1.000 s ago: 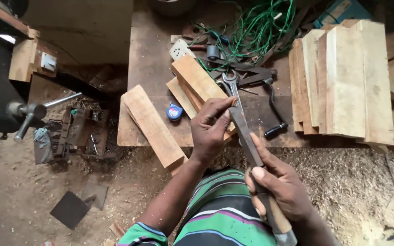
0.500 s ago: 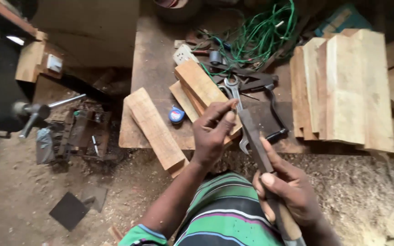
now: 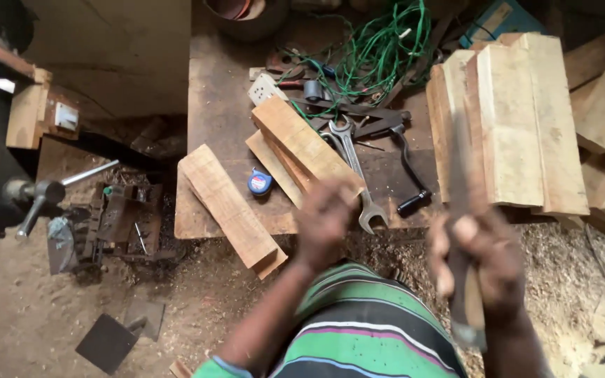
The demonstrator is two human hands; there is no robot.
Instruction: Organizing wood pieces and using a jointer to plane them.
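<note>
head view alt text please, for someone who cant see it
Seen from above, a person's blurred right hand grips a long wooden-handled tool while the left hand hangs over the edge of a low workbench. The bench holds wood blocks, a spanner, green wire and stacked planks.

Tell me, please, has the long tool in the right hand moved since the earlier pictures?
Yes. The long tool lay beside the spanner on the bench; the right hand now holds it off to the right, against the stacked planks.

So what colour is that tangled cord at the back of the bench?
Green. The tangled cord shows best in the head view, lying behind the spanner.
</note>
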